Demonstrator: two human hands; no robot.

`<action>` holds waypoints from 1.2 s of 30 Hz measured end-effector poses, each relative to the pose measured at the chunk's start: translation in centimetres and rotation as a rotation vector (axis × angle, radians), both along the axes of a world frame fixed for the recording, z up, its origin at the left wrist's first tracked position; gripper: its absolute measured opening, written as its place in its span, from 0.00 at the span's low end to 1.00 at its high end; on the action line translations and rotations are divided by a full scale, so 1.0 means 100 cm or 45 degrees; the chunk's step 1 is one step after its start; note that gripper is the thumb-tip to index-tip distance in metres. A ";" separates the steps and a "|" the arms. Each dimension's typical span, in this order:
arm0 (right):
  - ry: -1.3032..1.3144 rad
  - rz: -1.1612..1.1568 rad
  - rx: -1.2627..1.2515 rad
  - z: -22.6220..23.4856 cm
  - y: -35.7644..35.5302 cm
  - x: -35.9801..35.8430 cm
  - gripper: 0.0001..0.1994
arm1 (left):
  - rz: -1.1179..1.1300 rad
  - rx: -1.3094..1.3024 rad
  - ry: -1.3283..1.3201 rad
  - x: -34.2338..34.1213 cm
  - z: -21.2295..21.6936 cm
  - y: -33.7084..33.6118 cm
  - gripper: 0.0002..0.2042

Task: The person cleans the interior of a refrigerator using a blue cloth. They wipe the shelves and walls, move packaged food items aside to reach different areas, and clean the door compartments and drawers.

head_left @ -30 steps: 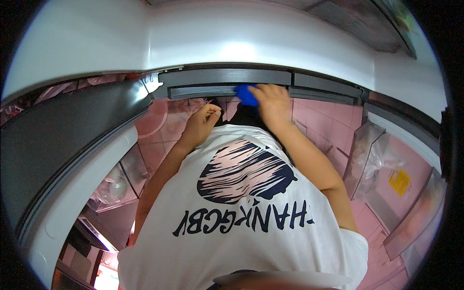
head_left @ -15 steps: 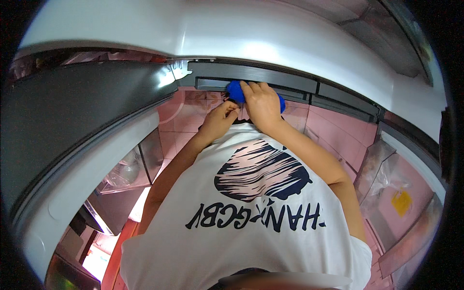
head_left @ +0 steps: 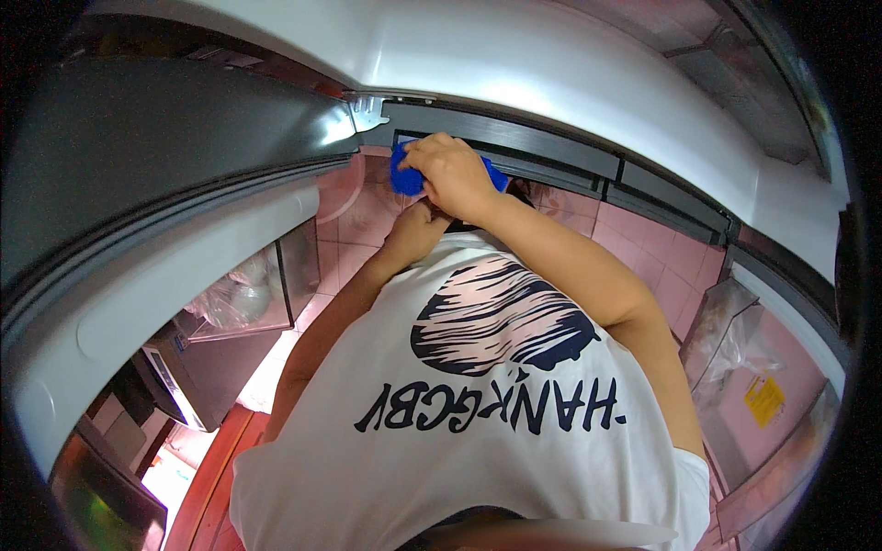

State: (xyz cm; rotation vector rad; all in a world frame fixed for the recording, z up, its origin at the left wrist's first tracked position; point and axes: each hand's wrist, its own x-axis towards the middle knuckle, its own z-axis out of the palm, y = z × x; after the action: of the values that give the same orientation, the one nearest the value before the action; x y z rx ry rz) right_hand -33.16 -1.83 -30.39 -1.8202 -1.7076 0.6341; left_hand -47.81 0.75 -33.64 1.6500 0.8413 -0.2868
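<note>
My right hand (head_left: 457, 179) is closed over a bunched blue cloth (head_left: 404, 172) and presses it to the dark grey trim strip (head_left: 514, 147) along the refrigerator's edge, near its left end. Blue shows on both sides of the fingers. Just below it is my left hand (head_left: 418, 234), in front of my shirt, with its fingers curled. Its fingertips are partly hidden by the right hand, so what they hold, if anything, does not show. A metal hinge bracket (head_left: 370, 112) sits just left of the cloth.
An open refrigerator door (head_left: 165, 147) with a dark panel fills the left. Another open door (head_left: 781, 285) stands at the right, its shelf holding a plastic bag. Clear bins (head_left: 248, 298) with bagged things are at lower left. Pink floor tiles (head_left: 354, 220) show below.
My right hand has slid the cloth leftward along the trim strip, closer to the hinge bracket. The left hand stays low beside it, now partly covered by the right. The view has shifted slightly.
</note>
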 end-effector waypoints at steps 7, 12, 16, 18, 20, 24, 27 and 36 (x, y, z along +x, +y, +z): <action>0.006 -0.114 0.200 0.018 -0.030 0.006 0.20 | 0.011 0.109 -0.017 0.003 0.002 -0.004 0.16; -0.248 -0.201 0.223 0.005 -0.021 0.000 0.25 | 0.114 0.006 -0.020 0.001 -0.001 -0.009 0.16; -0.373 -0.220 0.159 -0.008 0.003 -0.014 0.22 | 0.014 0.070 0.021 0.001 0.005 -0.004 0.17; -0.273 -0.131 0.100 -0.010 0.005 -0.009 0.21 | 0.075 0.048 -0.078 -0.001 -0.006 -0.007 0.17; -0.163 0.030 -0.041 -0.004 0.004 0.003 0.21 | 0.034 0.030 -0.021 0.001 -0.008 -0.005 0.17; 0.095 0.192 0.020 0.003 -0.008 0.021 0.19 | -0.027 0.168 -0.080 0.009 0.003 -0.009 0.16; 0.175 -0.120 0.117 0.029 -0.033 0.029 0.20 | -0.100 0.145 0.040 0.013 0.008 -0.002 0.15; -0.193 -0.236 0.240 0.027 -0.026 0.035 0.23 | 0.138 -0.023 -0.145 0.001 -0.017 -0.009 0.14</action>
State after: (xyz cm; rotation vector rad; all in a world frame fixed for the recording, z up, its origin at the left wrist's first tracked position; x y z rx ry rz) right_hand -29.69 -4.44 -27.68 -1.9010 -1.6082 0.2557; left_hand -47.76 -0.15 -35.36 1.5824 0.8367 -0.1236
